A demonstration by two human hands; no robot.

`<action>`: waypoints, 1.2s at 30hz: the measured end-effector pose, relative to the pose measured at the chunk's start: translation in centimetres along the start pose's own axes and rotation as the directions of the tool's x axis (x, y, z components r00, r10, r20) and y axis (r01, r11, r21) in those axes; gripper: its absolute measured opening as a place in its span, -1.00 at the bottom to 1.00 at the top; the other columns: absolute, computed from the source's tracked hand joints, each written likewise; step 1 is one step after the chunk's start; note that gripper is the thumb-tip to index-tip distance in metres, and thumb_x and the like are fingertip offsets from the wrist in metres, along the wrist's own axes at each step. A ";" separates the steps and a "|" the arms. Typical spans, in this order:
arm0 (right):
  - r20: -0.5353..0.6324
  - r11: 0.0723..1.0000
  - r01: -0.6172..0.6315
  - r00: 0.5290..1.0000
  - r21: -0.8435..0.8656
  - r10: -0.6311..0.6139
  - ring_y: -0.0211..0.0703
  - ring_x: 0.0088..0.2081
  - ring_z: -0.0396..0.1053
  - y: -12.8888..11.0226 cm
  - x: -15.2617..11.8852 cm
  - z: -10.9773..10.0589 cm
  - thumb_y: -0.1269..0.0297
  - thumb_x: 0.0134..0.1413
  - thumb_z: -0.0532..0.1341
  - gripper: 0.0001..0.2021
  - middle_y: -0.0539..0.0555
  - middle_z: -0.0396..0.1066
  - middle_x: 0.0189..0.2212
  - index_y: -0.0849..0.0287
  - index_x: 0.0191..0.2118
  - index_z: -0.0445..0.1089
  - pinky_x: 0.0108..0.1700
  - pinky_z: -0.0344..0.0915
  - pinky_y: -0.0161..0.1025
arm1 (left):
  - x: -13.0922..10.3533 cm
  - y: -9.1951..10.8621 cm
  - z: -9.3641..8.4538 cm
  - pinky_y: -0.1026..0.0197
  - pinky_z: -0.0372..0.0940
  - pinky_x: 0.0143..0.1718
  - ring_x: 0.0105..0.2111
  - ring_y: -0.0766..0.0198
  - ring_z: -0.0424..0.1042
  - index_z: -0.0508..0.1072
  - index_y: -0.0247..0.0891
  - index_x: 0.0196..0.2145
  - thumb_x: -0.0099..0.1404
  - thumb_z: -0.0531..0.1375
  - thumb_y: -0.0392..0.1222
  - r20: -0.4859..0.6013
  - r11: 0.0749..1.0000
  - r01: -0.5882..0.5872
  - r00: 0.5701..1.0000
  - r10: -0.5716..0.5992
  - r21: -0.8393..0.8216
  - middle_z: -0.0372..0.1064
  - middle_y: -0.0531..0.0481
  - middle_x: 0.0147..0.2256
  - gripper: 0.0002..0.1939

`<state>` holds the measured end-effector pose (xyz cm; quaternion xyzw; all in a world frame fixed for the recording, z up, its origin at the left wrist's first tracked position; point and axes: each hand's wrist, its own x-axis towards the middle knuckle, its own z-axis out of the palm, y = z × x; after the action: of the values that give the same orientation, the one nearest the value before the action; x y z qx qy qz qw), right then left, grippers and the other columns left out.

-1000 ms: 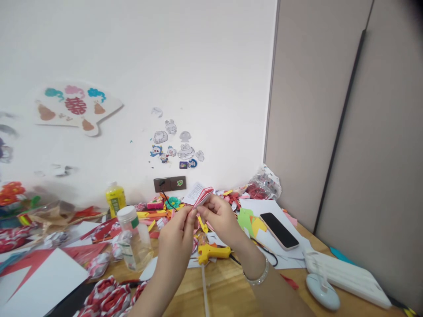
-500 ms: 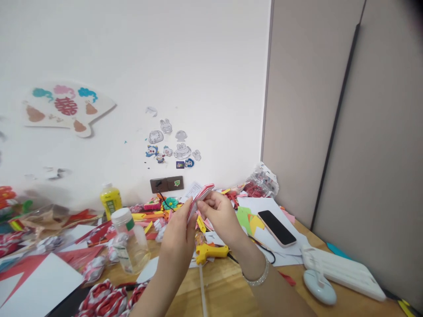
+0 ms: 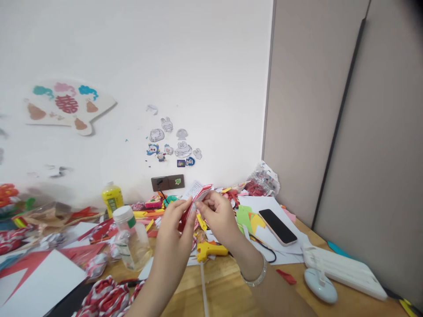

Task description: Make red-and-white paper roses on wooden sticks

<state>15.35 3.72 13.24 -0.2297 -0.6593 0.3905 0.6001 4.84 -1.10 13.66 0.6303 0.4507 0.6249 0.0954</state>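
A folded strip of red and white paper (image 3: 202,193) is held up between both hands over the middle of the cluttered table. My left hand (image 3: 176,222) grips its lower left part, thumb and fingers pressed on either side. The fingers of my right hand (image 3: 218,213) pinch its right edge. Just below the hands lies a yellow glue gun (image 3: 211,251) with a pale glue stick (image 3: 204,286) pointing toward me. The fingertips partly hide the paper's lower end.
A clear jar (image 3: 130,242) and a yellow bottle (image 3: 111,198) stand on the left. A phone (image 3: 277,226) lies on white sheets at right, near a white power strip (image 3: 345,270) and a pale blue oval object (image 3: 320,285). Red-white twisted bundles (image 3: 110,299) sit at front left.
My left hand has shifted its grip, its fingers now more bent, and the paper's red side shows more between the fingers. The view has moved slightly.
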 end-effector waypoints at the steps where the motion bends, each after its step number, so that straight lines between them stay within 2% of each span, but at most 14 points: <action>1: -0.002 0.999 0.010 1.000 -0.049 -0.010 -0.28 -0.52 0.21 0.1 -0.1 0.0 0.29 0.03 0.13 -0.90 -0.07 0.23 -0.60 0.18 -0.33 0.33 -0.46 0.15 -0.35 | 0.1 0.0 -0.2 0.25 0.25 -0.36 -0.26 0.18 0.34 0.47 -0.20 -0.27 0.15 0.16 -0.12 0.015 0.999 0.033 0.999 -0.033 -0.025 0.35 -0.08 -0.22 -0.80; 3: 0.002 0.988 0.034 0.999 -0.151 -0.035 -0.28 -0.52 0.21 0.3 -0.2 0.0 0.30 0.04 0.13 -0.92 -0.05 0.27 -0.57 0.18 -0.35 0.32 -0.46 0.14 -0.35 | 0.5 -0.2 -0.6 0.30 0.21 -0.50 -0.42 0.26 0.34 0.46 -0.22 -0.28 0.12 0.19 -0.08 0.066 0.985 0.153 0.987 -0.148 -0.085 0.37 -0.03 -0.34 -0.77; 5: 0.019 0.970 0.071 0.997 -0.234 -0.068 -0.28 -0.51 0.21 0.5 -0.2 0.0 0.31 0.04 0.14 -0.94 -0.05 0.29 -0.55 0.17 -0.39 0.31 -0.46 0.12 -0.35 | 0.8 -0.4 -1.0 0.33 0.13 -0.61 -0.59 0.34 0.25 0.44 -0.25 -0.29 0.09 0.21 -0.02 0.156 0.945 0.294 0.950 -0.272 -0.143 0.31 0.08 -0.54 -0.71; 7: 0.040 0.947 0.114 0.993 -0.300 -0.107 -0.27 -0.51 0.21 0.5 -0.3 -0.1 0.32 0.04 0.14 -0.93 -0.04 0.29 -0.56 0.16 -0.42 0.30 -0.46 0.10 -0.35 | 1.0 -0.7 -1.2 0.34 0.09 -0.65 -0.66 0.37 0.19 0.42 -0.29 -0.31 0.07 0.21 0.03 0.232 0.912 0.373 0.915 -0.331 -0.169 0.23 0.15 -0.66 -0.66; 9: 0.058 0.920 0.156 0.988 -0.360 -0.145 -0.25 -0.49 0.23 0.6 -0.2 -0.2 0.32 0.05 0.14 -0.93 -0.04 0.31 -0.55 0.15 -0.42 0.29 -0.45 0.10 -0.34 | 1.1 -0.8 -1.2 0.32 0.11 -0.63 -0.65 0.34 0.21 0.42 -0.29 -0.33 0.07 0.20 0.01 0.233 0.927 0.352 0.919 -0.317 -0.126 0.24 0.14 -0.67 -0.69; 12: 0.072 0.875 0.204 0.979 -0.439 -0.192 -0.22 -0.46 0.28 0.5 -0.2 -0.3 0.32 0.09 0.11 -0.92 0.00 0.36 -0.51 0.15 -0.40 0.29 -0.42 0.10 -0.32 | 0.9 -0.7 -0.8 0.26 0.17 -0.53 -0.55 0.23 0.32 0.44 -0.23 -0.36 0.10 0.16 -0.09 0.101 0.976 0.215 0.971 -0.218 0.042 0.30 0.08 -0.61 -0.82; 14: 0.077 0.842 0.232 0.972 -0.487 -0.224 -0.21 -0.48 0.28 0.3 -0.2 -0.3 0.31 0.11 0.09 -0.90 0.01 0.37 -0.52 0.15 -0.40 0.29 -0.42 0.09 -0.32 | 0.7 -0.5 -0.4 0.22 0.19 -0.45 -0.44 0.15 0.36 0.43 -0.19 -0.38 0.13 0.13 -0.16 0.032 0.980 0.140 0.989 -0.146 0.141 0.33 0.03 -0.55 -0.87; 16: 0.088 0.807 0.265 0.962 -0.527 -0.258 -0.21 -0.50 0.28 0.2 -0.2 -0.3 0.31 0.12 0.09 -0.89 0.01 0.36 -0.55 0.15 -0.40 0.29 -0.44 0.07 -0.32 | 0.6 -0.4 -0.2 0.19 0.21 -0.38 -0.36 0.11 0.37 0.42 -0.18 -0.36 0.15 0.09 -0.18 0.027 0.974 0.095 0.994 -0.103 0.204 0.35 0.00 -0.48 -0.87; 19: 0.111 0.764 0.318 0.944 -0.562 -0.312 -0.23 -0.52 0.27 0.2 -0.2 -0.4 0.33 0.12 0.09 -0.91 -0.01 0.35 -0.56 0.16 -0.39 0.30 -0.45 0.05 -0.34 | 0.6 -0.5 -0.4 0.15 0.22 -0.34 -0.32 0.09 0.36 0.39 -0.20 -0.30 0.19 0.02 -0.16 0.085 0.966 0.070 0.992 -0.094 0.249 0.35 -0.02 -0.45 -0.81; 22: 0.137 0.717 0.357 0.928 -0.599 -0.348 -0.24 -0.53 0.27 0.3 -0.2 -0.4 0.35 0.11 0.10 -0.91 -0.03 0.33 -0.58 0.17 -0.39 0.31 -0.46 0.03 -0.36 | 0.8 -0.7 -0.8 0.16 0.23 -0.39 -0.38 0.12 0.35 0.36 -0.24 -0.25 0.21 0.01 -0.10 0.176 0.976 0.095 0.976 -0.130 0.195 0.30 0.02 -0.51 -0.76; 26: 0.212 0.666 0.408 0.909 -0.624 -0.358 -0.26 -0.52 0.27 0.2 -0.2 -0.8 0.33 0.13 0.10 -0.91 -0.04 0.33 -0.57 0.16 -0.38 0.30 -0.45 0.03 -0.37 | 1.1 -0.6 -1.3 0.24 0.23 -0.48 -0.50 0.24 0.30 0.32 -0.24 -0.31 0.18 0.06 -0.07 0.293 0.984 0.176 0.943 -0.161 -0.026 0.23 0.11 -0.58 -0.79; 30: 0.266 0.662 0.398 0.917 -0.635 -0.296 -0.25 -0.49 0.30 -0.1 0.0 -1.2 0.29 0.15 0.09 -0.91 -0.04 0.34 -0.54 0.15 -0.35 0.28 -0.44 0.04 -0.38 | 1.2 -0.6 -1.2 0.28 0.21 -0.50 -0.53 0.32 0.25 0.31 -0.24 -0.38 0.16 0.10 -0.09 0.313 0.967 0.214 0.935 -0.164 -0.134 0.22 0.13 -0.58 -0.84; 34: 0.266 0.676 0.355 0.935 -0.646 -0.237 -0.25 -0.50 0.29 -0.4 0.2 -1.5 0.28 0.14 0.11 -0.92 -0.05 0.34 -0.55 0.15 -0.34 0.28 -0.45 0.03 -0.37 | 1.2 -1.1 -1.0 0.29 0.19 -0.50 -0.53 0.34 0.24 0.30 -0.25 -0.37 0.16 0.10 -0.09 0.313 0.967 0.218 0.935 -0.167 -0.134 0.24 0.12 -0.56 -0.83; 36: 0.256 0.714 0.333 0.942 -0.616 -0.218 -0.27 -0.51 0.28 -0.5 0.2 -1.6 0.29 0.13 0.11 -0.93 -0.06 0.34 -0.54 0.14 -0.34 0.28 -0.45 0.03 -0.37 | 1.2 -1.2 -1.0 0.30 0.18 -0.50 -0.53 0.34 0.23 0.30 -0.26 -0.34 0.18 0.10 -0.07 0.325 0.968 0.220 0.930 -0.171 -0.121 0.23 0.13 -0.56 -0.81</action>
<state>16.98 4.01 13.74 -0.2896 -0.8273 0.0604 0.4776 3.21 -0.05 13.91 0.6636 0.4404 0.5380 0.2763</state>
